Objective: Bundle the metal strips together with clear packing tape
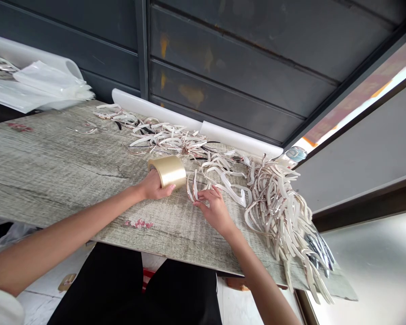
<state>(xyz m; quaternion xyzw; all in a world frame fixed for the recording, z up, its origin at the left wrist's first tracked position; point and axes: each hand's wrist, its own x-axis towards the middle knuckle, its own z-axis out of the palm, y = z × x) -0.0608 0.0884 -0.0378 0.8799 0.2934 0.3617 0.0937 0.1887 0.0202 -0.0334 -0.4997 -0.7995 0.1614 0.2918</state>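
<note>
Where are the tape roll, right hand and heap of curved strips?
tape roll (169,172), head view, outer face
right hand (216,211), head view, back of hand
heap of curved strips (277,212), head view, middle of heap

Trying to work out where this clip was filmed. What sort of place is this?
Likely a small packing workshop: a wood-grain table heaped with curved glossy strips, a roll of clear tape, and clear plastic bags.

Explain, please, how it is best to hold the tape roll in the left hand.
Probably grip the tape roll around its wide outer band, from the near side, as the left hand does; that curved band offers a broad surface.
</note>
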